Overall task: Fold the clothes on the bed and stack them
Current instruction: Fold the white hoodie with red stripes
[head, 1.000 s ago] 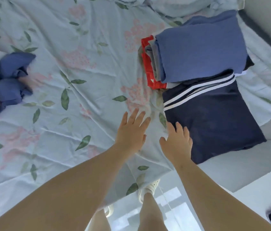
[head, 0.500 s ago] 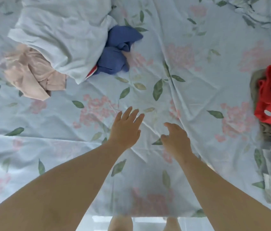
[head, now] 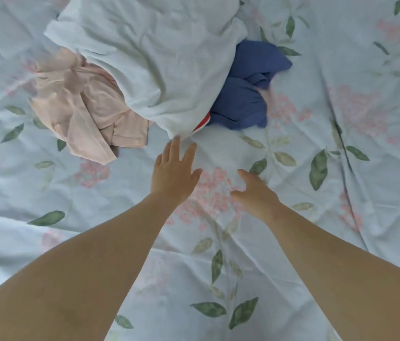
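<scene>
Just past the spread fingertips of the left hand (head: 173, 173) lies the crumpled white garment (head: 149, 57); the right hand (head: 255, 190) hangs loosely open, empty. The garment looks soft and light, best pinched at its near corner.

Both hands (head: 215, 185) reach, fingers straight, toward crumpled clothes (head: 145, 70).

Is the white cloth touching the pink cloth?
Touching. The head view shows the white cloth lying over the pink cloth along its right edge.
</scene>
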Motion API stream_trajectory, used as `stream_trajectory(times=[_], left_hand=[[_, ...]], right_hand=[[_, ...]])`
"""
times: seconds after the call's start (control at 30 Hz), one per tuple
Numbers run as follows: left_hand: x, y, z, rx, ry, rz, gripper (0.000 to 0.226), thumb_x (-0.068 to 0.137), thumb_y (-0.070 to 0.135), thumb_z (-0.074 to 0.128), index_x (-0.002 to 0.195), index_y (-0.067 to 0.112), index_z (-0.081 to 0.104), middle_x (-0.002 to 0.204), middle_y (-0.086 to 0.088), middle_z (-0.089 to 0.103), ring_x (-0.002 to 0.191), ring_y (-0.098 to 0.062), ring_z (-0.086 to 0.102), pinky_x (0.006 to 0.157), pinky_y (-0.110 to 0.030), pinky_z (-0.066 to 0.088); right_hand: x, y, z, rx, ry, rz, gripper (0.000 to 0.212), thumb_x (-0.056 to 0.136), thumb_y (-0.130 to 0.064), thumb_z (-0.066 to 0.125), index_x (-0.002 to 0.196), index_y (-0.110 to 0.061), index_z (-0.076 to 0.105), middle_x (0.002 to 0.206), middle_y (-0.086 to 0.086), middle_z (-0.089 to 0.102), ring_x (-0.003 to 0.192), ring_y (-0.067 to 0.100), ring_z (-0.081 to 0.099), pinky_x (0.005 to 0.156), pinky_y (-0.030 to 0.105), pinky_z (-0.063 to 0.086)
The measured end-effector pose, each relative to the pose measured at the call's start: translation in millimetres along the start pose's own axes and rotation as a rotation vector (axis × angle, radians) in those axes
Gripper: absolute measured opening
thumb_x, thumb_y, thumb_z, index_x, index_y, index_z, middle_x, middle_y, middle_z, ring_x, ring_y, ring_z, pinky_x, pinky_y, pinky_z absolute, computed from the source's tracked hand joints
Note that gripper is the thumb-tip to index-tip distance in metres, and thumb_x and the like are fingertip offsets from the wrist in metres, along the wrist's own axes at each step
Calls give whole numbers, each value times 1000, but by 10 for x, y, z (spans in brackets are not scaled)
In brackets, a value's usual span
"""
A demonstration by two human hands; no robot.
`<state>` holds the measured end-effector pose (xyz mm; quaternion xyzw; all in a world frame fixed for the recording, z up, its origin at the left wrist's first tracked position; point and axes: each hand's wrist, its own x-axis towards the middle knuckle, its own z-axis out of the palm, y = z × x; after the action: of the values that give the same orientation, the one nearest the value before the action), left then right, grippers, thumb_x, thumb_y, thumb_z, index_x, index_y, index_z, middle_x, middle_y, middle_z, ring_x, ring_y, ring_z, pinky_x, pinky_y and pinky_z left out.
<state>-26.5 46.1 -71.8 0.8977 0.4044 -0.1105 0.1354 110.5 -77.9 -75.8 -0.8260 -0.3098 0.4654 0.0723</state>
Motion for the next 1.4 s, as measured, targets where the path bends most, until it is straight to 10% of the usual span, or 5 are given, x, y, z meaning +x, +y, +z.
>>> stream_trajectory(times=[0.23,0.57,0.73,1.2,1.4], left_hand=[[595,-131,-10,-195,180,-122,55,96,33,47,147,22,26,153,-11,20,133,-34,30,103,-41,34],[559,-186,-454,-785,241,-306,17,101,25,36,94,12,45,72,5,44,63,-9,40,52,-23,30],[265,45,-1065,-1115,383,-337,19,101,24,36,92,11,47,73,6,46,63,-6,41,49,-14,36],[-1433,863,-2591,-1306,453,-320,28,100,22,43,76,12,54,69,-3,54,62,-18,54,59,-28,45],[-2172,1351,-2842,-1188,297,-208,30,98,24,48,75,7,57,71,-5,57,67,-21,55,68,-36,47]], right_hand=[[144,-50,176,-78,-83,129,85,88,-42,54,151,-33,-4,158,1,-16,146,28,-10,119,43,7],[62,-40,58,52,-97,108,83,87,-35,58,151,-34,5,160,0,-5,147,24,-3,117,43,15],[-312,-297,-265,391,62,-6,73,93,-22,52,150,-36,8,154,-6,23,110,13,55,78,21,47],[-2227,-905,-1280,504,159,-686,79,88,-26,65,148,-38,15,149,-16,26,135,2,28,111,28,30],[-2952,-556,-1372,561,94,-682,61,90,-27,61,140,-43,29,115,-22,51,99,-19,52,73,2,43]])
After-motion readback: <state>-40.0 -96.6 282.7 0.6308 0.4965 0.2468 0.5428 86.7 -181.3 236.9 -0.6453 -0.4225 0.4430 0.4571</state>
